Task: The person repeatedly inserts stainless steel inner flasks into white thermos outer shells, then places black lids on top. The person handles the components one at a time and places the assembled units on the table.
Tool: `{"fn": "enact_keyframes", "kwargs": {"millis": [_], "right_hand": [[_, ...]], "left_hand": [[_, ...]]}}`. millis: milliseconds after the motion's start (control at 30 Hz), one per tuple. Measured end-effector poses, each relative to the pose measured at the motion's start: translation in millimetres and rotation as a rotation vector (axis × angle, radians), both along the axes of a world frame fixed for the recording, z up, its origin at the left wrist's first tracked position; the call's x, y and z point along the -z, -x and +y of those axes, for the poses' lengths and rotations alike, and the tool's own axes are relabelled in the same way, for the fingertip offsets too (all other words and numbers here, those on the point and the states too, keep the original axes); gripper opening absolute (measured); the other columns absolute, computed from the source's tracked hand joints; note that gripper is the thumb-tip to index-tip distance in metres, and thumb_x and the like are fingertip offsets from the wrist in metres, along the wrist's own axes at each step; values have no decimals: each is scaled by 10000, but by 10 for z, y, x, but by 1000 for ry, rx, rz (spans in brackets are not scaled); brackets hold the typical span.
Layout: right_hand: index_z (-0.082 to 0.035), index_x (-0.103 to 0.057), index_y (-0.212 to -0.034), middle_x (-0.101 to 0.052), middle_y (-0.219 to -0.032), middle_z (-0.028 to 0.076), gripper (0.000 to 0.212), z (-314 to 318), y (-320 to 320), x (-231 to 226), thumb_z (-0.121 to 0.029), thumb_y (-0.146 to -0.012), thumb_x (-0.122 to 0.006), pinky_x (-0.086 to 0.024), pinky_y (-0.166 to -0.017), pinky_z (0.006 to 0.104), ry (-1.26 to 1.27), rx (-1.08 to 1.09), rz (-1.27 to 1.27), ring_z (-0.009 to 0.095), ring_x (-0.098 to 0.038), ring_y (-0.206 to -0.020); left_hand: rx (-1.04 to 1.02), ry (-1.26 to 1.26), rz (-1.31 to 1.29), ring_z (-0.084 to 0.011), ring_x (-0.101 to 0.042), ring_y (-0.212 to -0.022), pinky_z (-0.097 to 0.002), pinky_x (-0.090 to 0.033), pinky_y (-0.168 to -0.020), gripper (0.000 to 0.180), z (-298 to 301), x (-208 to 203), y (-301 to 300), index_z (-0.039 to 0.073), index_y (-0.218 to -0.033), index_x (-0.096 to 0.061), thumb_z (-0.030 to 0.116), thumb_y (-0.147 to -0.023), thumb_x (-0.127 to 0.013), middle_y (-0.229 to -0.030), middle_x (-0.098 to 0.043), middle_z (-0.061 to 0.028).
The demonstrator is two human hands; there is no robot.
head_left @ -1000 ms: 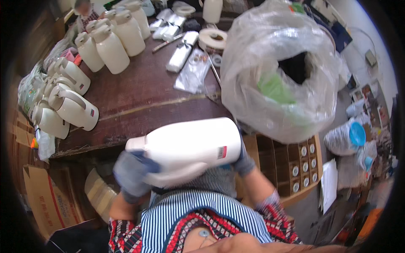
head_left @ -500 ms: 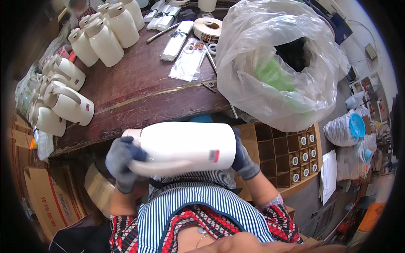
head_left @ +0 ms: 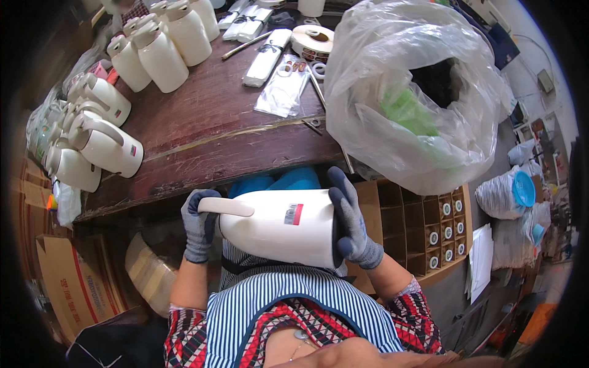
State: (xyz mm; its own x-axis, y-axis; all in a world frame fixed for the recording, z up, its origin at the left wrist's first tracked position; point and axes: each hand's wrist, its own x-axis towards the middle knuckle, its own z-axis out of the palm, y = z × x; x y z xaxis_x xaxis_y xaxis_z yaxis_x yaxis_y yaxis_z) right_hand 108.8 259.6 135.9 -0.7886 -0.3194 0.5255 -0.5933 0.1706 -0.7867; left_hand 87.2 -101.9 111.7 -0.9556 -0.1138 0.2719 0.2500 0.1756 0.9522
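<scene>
A white thermos jug (head_left: 270, 239) lies sideways in the air before my apron, with a small red-and-grey label on its side. At its top end, my gloved left hand (head_left: 199, 227) grips around the lid and the handle's upper end; the lid is mostly hidden. The gloved right hand (head_left: 356, 227) presses against the base, its fingers stretched along the bottom rim. The handle (head_left: 227, 207) now lies on the far side. Both hands bear the jug between them, just off the table edge.
A dark wooden table (head_left: 202, 129) carries several white jugs (head_left: 161, 61), a label roll (head_left: 313, 40) and plastic bags (head_left: 282, 89). A large clear plastic sack (head_left: 368, 141) stands at the right. Below it sits a divided carton (head_left: 392, 214). Another carton (head_left: 80, 288) is at lower left.
The jug has been rolled about its length, so the handle went from the near side to the far side. My right hand's fingers have spread upward over the base.
</scene>
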Motion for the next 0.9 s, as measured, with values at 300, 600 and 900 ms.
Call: {"fn": "enact_keyframes", "kwargs": {"millis": [300, 600, 900], "right_hand": [[11, -534, -1430, -633, -1283, 92, 582, -774, 667, 43, -463, -1096, -487, -406, -1123, 336, 433, 53, -964, 199, -572, -1241], [-71, -586, -1352, -599, -1316, 158, 582, -36, 1490, 822, -326, -850, -734, -471, -1005, 479, -1053, 335, 254, 366, -566, -1189], [-44, -672, -1172, -666, -1163, 130, 341, -450, 1180, 250, 14, -840, -723, -561, -906, 394, -281, -92, -217, 307, -680, -1021]], "left_hand": [[-339, -85, -176, -131, -637, -873, -284, -527, -827, 78, -279, 696, -384, 9, -976, -679, -4, -900, -687, -926, -700, -37], [-324, -244, -465, -75, -586, -740, -251, -498, -694, 95, -698, 831, -68, 32, -976, -686, 99, -951, -747, -837, -661, 3], [-256, -412, -564, -72, -608, -708, -232, -511, -665, 130, -812, 945, 100, 23, -1008, -690, 142, -974, -729, -859, -700, -15]]}}
